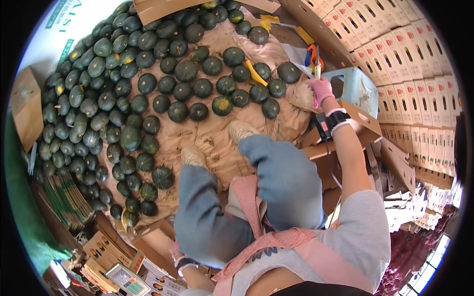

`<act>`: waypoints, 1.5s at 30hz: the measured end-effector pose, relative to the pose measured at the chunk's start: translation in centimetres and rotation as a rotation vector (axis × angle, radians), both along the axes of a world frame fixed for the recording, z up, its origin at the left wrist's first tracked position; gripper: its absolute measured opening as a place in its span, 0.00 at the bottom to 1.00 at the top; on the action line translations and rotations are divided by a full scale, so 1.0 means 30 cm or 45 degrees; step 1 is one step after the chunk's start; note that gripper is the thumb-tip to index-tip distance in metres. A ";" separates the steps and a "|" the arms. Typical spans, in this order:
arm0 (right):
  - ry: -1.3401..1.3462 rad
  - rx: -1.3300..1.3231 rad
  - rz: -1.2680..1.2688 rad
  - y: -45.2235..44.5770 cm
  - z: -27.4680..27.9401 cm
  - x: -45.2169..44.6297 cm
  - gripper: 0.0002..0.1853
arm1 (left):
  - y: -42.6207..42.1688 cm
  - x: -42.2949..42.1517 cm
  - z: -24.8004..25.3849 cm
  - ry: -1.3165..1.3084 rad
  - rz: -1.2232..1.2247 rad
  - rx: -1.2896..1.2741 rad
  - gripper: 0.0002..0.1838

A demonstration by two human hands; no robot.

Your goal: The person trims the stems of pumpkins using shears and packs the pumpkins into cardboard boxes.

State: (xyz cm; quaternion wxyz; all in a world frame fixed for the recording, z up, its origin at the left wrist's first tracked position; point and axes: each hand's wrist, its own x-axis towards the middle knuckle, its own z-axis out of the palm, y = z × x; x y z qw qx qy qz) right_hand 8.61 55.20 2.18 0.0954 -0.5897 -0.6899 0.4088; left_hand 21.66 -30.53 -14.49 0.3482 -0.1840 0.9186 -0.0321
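Note:
At the right, my right hand (pixel 321 91), in a pink glove, is closed around the pale handle of an orange and blue tool (pixel 311 55), beside a light blue plastic stool (pixel 363 91). My left hand (pixel 176 250), also gloved in pink, is low by my left leg at an open cardboard box (pixel 157 246); its fingers are mostly hidden. Round dark green squashes (pixel 186 71) lie on a tan cloth (pixel 197 135) in front of my feet. A yellow strip (pixel 256 74) rests among them.
A large heap of squashes (pixel 96 66) covers the left side. Printed cartons (pixel 395 59) are stacked at the right. An open cardboard box (pixel 353 118) stands under my right forearm. Folded cardboard (pixel 64 197) and a scale with a keypad (pixel 127 280) are at the lower left.

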 end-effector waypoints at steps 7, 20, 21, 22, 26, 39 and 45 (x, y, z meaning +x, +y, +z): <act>-0.298 0.154 -0.067 0.205 -0.380 -0.140 0.25 | 0.356 -0.517 0.500 0.031 -0.136 -0.141 0.22; 0.124 -0.233 0.159 0.387 -0.516 -0.215 0.28 | 0.969 -1.026 0.381 0.107 -0.734 0.820 0.21; 0.084 -0.199 0.199 0.377 -0.505 -0.217 0.30 | 0.993 -1.035 0.376 0.138 -0.793 0.829 0.21; 0.046 -0.162 0.247 0.356 -0.469 -0.225 0.32 | 1.015 -1.040 0.369 0.174 -0.846 0.838 0.21; 0.112 0.253 0.606 0.229 -0.396 -0.227 0.30 | 1.074 -1.050 0.354 0.170 -0.889 0.869 0.21; 0.636 -0.674 -0.094 0.193 -0.563 -0.187 0.14 | 1.137 -1.056 0.285 0.152 -1.054 1.002 0.21; 0.666 -0.362 0.393 0.153 -0.512 -0.238 0.12 | 1.208 -1.071 0.309 0.046 -1.018 1.028 0.23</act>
